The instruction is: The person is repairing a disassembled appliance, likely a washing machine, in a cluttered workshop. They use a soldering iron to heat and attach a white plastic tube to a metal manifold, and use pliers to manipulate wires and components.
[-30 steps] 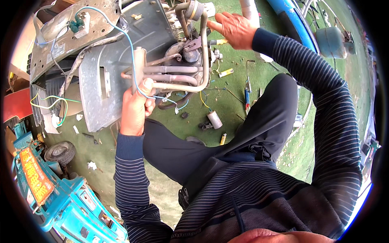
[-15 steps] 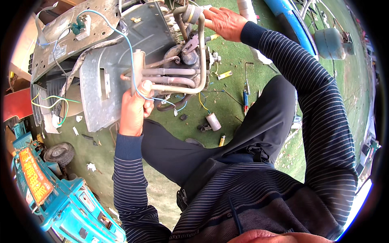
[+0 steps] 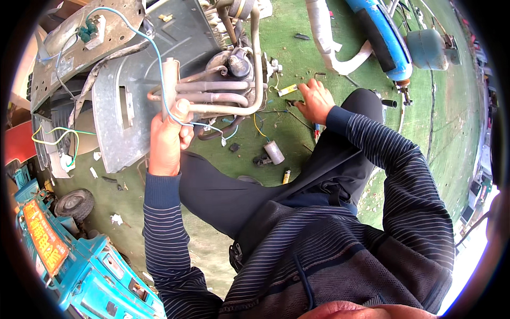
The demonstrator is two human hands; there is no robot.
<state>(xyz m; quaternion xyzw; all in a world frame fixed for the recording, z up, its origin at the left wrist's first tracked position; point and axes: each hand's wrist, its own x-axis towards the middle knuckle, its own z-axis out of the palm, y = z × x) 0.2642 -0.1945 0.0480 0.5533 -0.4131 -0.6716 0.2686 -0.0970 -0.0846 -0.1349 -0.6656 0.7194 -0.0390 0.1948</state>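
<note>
Item: our left hand (image 3: 169,139), grip closed around the grey pipe assembly (image 3: 212,95) on the metal housing (image 3: 127,106). Our right hand (image 3: 314,101), grip narrow, fingers touching a small dark tool (image 3: 293,102) on the green floor (image 3: 297,53).

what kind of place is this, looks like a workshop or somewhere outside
Probably an outdoor repair or scrap-stripping spot, not an indoor shop. The ground is green matting littered with small parts, such as a loose capacitor. A gutted sheet-metal appliance casing with bent pipes lies open, and a small teal vehicle is parked beside it.
</note>
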